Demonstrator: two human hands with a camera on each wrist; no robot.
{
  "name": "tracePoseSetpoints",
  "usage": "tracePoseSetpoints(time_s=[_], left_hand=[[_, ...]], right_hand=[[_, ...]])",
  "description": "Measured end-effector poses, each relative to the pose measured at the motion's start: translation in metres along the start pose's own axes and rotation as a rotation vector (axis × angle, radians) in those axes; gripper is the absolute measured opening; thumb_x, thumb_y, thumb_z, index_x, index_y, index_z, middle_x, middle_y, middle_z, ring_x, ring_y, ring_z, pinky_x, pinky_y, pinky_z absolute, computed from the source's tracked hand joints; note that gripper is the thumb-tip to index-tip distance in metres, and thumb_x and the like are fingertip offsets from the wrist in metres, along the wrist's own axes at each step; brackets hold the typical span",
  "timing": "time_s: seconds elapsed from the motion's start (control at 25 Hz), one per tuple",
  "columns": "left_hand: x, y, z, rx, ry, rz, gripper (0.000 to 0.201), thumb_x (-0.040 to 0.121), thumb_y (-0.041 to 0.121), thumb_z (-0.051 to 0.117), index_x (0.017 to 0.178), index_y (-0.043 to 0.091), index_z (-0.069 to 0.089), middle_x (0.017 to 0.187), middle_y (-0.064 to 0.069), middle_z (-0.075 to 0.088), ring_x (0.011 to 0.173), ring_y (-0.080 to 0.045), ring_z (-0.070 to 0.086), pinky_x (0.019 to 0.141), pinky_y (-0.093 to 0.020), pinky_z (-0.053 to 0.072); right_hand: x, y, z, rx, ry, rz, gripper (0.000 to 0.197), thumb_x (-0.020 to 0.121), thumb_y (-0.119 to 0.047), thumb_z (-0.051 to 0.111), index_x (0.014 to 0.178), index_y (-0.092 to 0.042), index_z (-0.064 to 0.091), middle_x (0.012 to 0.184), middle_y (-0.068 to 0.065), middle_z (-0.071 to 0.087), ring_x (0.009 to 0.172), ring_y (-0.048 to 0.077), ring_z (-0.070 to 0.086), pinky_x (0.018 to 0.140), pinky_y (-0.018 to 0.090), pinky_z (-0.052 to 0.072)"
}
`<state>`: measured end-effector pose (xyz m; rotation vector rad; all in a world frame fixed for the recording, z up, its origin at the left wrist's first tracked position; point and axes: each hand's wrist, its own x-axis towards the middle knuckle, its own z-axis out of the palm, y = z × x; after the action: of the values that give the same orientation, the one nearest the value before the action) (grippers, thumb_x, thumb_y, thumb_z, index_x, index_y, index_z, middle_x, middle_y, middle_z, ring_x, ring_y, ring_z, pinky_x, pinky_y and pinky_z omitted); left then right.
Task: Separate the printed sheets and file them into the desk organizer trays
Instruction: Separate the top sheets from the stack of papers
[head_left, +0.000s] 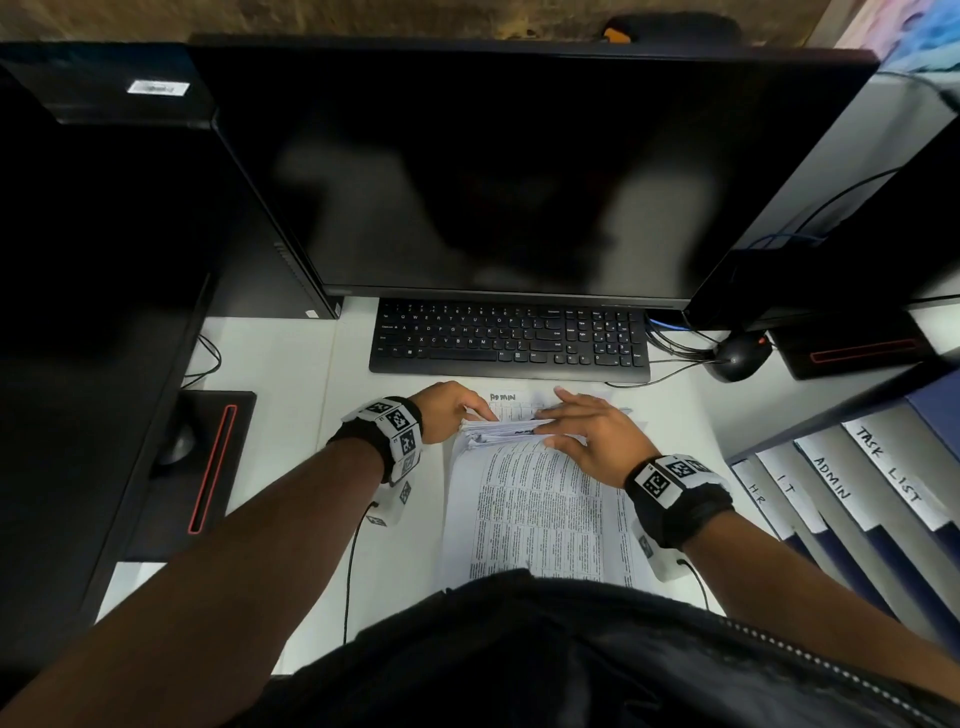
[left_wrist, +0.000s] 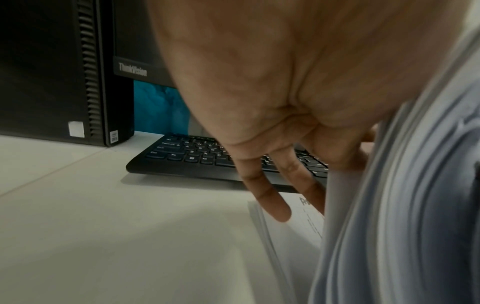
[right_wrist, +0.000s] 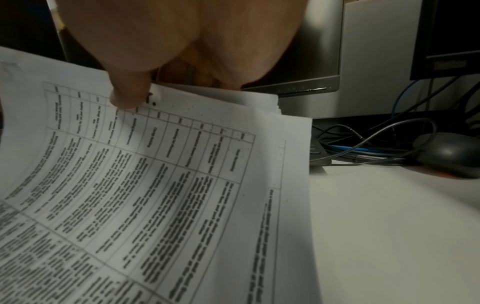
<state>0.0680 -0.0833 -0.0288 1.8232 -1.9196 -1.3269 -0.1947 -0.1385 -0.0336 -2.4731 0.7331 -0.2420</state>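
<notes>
A stack of printed sheets (head_left: 540, 509) lies on the white desk in front of me. Its far edge is lifted as a bundle (head_left: 498, 434). My right hand (head_left: 592, 436) pinches that bundle: the thumb (right_wrist: 128, 92) presses on the top sheet (right_wrist: 155, 185) while the fingers curl over the far edge. My left hand (head_left: 452, 410) is at the stack's far left corner. Its straight fingers (left_wrist: 270, 203) reach under the raised bundle (left_wrist: 402, 205) and touch a lower sheet (head_left: 511, 402) marked ADMIN. The blue organizer trays (head_left: 852, 499), labelled HR, IT, ADMIN and TASK LIST, stand at the right.
A black keyboard (head_left: 509, 338) lies just beyond the sheets, under a dark monitor (head_left: 519, 171). A black mouse (head_left: 737, 358) and tangled cables sit at the back right. A PC tower (left_wrist: 52, 72) stands at the back left, and a second monitor's base (head_left: 208, 467) sits at the left.
</notes>
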Motion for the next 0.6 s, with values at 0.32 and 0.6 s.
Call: tracePoseSetpoints(time_s=[0.32, 0.6], left_hand=[[-0.001, 0.004, -0.005, -0.218, -0.041, -0.047, 0.029, 0.094, 0.004, 0.043, 0.116, 0.005, 0.062, 0.115, 0.000, 0.063, 0.097, -0.002, 0.056, 0.089, -0.024, 0.046], [0.013, -0.021, 0.016, -0.025, 0.174, -0.292, 0.048, 0.097, 0.033, 0.046, 0.138, 0.008, 0.044, 0.144, -0.008, 0.037, 0.132, -0.021, 0.039, 0.111, -0.027, 0.024]], right_hand=[[-0.001, -0.003, -0.003, 0.057, -0.014, 0.029, 0.022, 0.089, -0.031, 0.060, 0.108, -0.027, 0.070, 0.122, -0.002, 0.063, 0.102, 0.018, 0.056, 0.091, 0.040, 0.047], [0.001, -0.004, -0.008, 0.059, -0.053, 0.046, 0.023, 0.092, -0.033, 0.056, 0.111, -0.028, 0.068, 0.117, -0.003, 0.065, 0.108, 0.015, 0.056, 0.097, 0.035, 0.044]])
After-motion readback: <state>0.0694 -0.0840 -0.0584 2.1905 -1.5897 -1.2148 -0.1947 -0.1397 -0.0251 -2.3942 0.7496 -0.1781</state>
